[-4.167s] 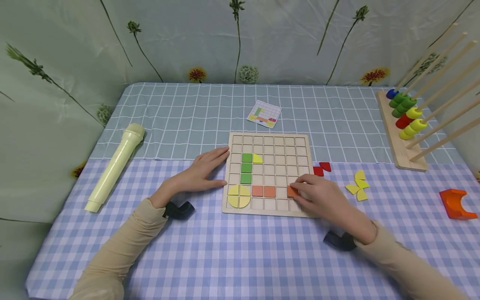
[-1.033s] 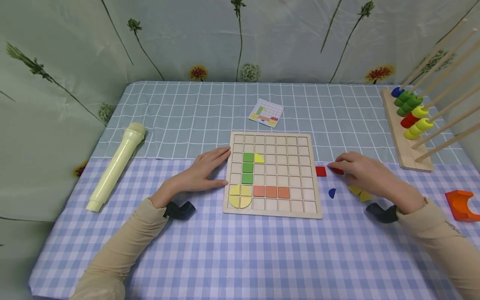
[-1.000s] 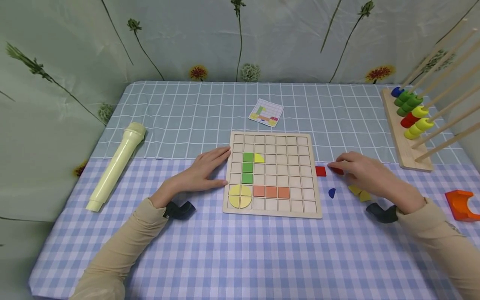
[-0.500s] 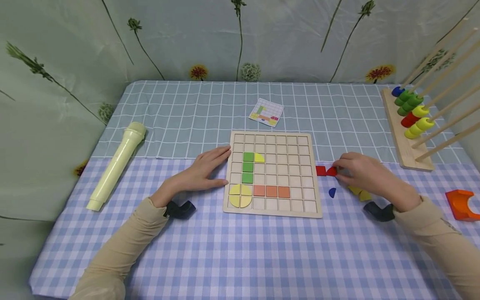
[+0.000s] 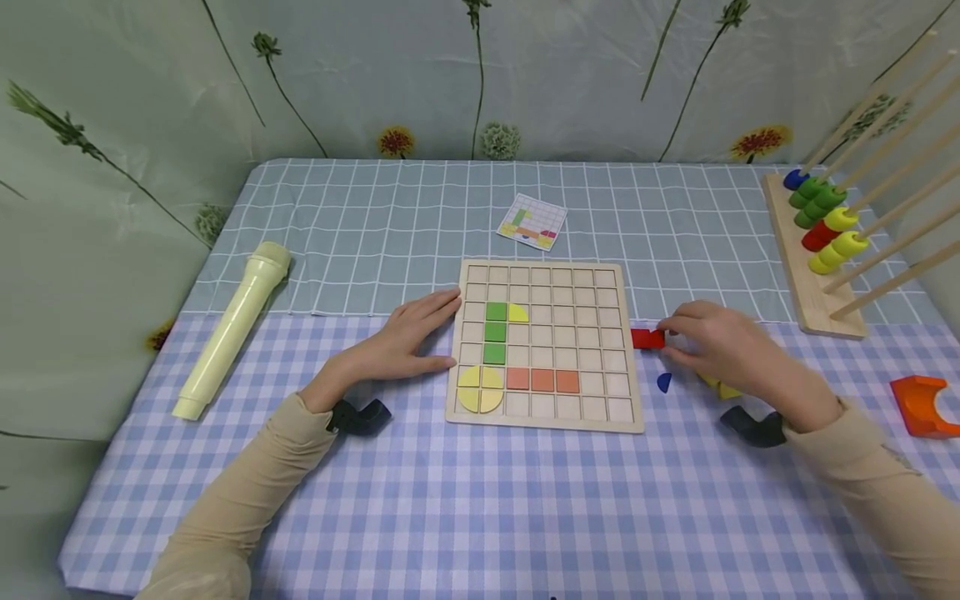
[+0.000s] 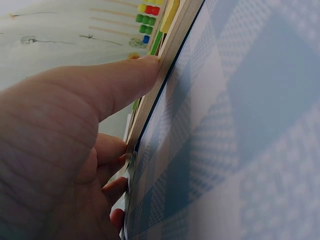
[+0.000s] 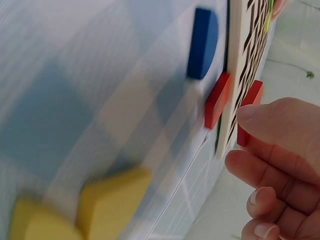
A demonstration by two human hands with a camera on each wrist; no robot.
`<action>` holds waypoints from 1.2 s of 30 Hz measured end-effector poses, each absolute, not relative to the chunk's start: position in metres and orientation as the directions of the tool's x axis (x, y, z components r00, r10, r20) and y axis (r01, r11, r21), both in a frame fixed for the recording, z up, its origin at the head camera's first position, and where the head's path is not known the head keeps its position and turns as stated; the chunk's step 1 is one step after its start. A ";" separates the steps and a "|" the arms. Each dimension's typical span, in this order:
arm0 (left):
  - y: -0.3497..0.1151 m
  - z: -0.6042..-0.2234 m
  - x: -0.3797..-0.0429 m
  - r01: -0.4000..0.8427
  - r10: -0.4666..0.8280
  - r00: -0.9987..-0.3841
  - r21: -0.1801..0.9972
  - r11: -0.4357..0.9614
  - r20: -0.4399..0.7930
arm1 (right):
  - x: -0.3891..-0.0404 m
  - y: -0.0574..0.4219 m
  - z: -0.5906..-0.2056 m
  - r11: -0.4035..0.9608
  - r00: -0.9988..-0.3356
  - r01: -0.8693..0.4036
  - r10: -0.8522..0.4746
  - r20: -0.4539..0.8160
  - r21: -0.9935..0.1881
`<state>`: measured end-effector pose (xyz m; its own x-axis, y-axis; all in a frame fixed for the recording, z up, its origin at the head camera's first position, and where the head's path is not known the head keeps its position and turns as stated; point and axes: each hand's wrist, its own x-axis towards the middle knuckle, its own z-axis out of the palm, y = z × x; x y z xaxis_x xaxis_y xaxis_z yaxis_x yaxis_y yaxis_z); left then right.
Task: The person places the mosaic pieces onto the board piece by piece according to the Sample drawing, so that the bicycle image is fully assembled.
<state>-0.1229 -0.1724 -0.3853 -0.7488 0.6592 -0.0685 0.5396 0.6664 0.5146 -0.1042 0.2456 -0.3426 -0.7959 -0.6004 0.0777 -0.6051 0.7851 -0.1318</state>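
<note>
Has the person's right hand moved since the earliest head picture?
Yes, rightward: the right hand, partly over the wooden board then, is now beyond its right edge.

Sleeves: long, beige. Left sleeve (image 5: 247, 483) creased, bunching towards the elbow; right sleeve (image 5: 870, 492) ends in a broad cuff (image 5: 812, 427), with a small greyish mark (image 5: 897, 457) behind it. Left wrist carries a curved black fitting (image 5: 362, 418); right wrist, a similar black attachment (image 5: 752, 427). Left hand (image 5: 401, 342) and right hand (image 5: 716, 343) are bare.

tabletop play area, room type unclear: blue-white checked cloth (image 5: 450, 500) near, grey white-lined cloth (image 5: 360, 217) far, pale green flower-printed sheet (image 5: 585, 75) behind, square pale wooden grid board (image 5: 573, 296) mid, wooden bead-peg stand (image 5: 813, 300) far right.
</note>
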 end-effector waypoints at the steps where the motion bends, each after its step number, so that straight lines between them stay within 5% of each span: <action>1: -0.172 -0.385 -0.123 0.540 0.660 -0.748 0.515 0.666 -0.068 | -0.104 0.244 -0.343 0.773 -0.784 -0.620 -0.613 0.096 -0.131; 18: -0.172 -0.386 -0.122 0.525 0.651 -0.754 0.520 0.674 -0.082 | -0.099 0.208 -0.354 0.601 -0.605 -0.791 -0.742 0.288 -0.113; 36: -0.172 -0.385 -0.122 0.534 0.658 -0.749 0.521 0.667 -0.074 | -0.102 0.191 -0.359 0.598 -0.611 -0.792 -0.772 0.176 -0.123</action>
